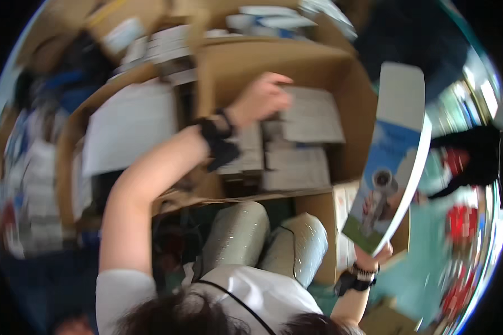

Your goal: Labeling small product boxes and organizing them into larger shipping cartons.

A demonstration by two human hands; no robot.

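Observation:
My right hand [374,257] grips the lower end of a printed box [390,151], its fingers closed round the bottom edge. The box stands up at the right, tilted, with a camera-like picture on a blue and green face and a plain pale part at its top. My left hand [265,99] is over a large open carton [268,58], blurred by motion. At least one of its fingers is stretched out, and nothing shows in it. Below and beside that hand lie several flat white boxes [313,114] inside the carton.
Another carton with a large white sheet or box [131,125] stands to the left. More cartons with white packages [268,21] are at the far side. A person in dark clothing [469,159] is at the right, above a greenish floor [419,273]. My knees [237,234] are close to the carton's near edge.

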